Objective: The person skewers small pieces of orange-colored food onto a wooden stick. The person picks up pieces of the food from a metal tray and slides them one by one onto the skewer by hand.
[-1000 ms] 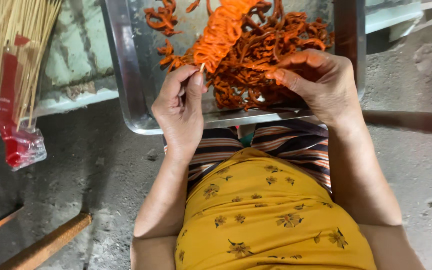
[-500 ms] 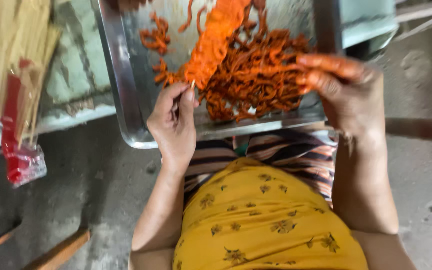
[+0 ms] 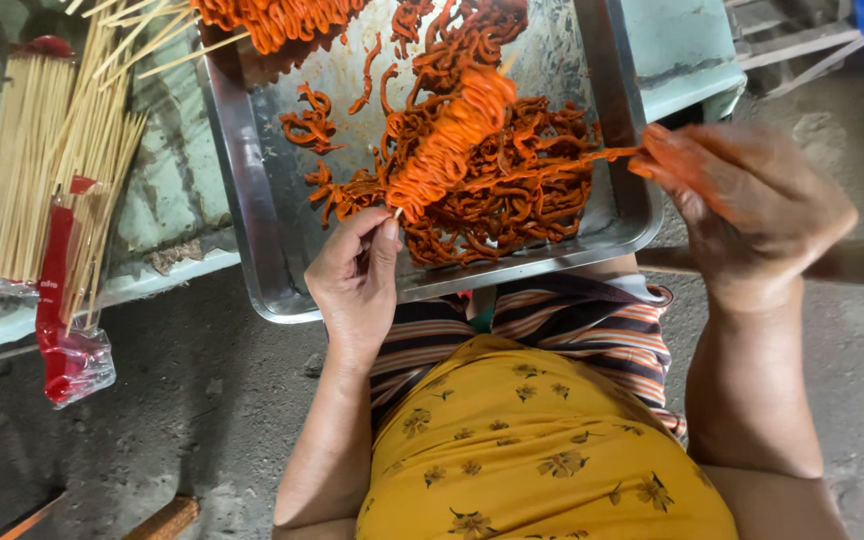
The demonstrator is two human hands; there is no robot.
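Left hand (image 3: 357,285) pinched shut on the bottom end of a bamboo skewer (image 3: 449,140) wrapped in orange marinated strips, slanting above a steel tray (image 3: 252,200). Right hand (image 3: 747,205), fingers loosely curled, apparently pinching one stretched strip (image 3: 592,160). Bundle of bare skewers (image 3: 37,170) well to the left.

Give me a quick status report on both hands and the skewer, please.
Left hand pinching the skewer at its lower end. Right hand pulling an orange strip taut off it. Steel tray underneath; nothing obstructing.

Rough grey concrete floor (image 3: 152,440); worn pale-green table (image 3: 682,50), soft daylight
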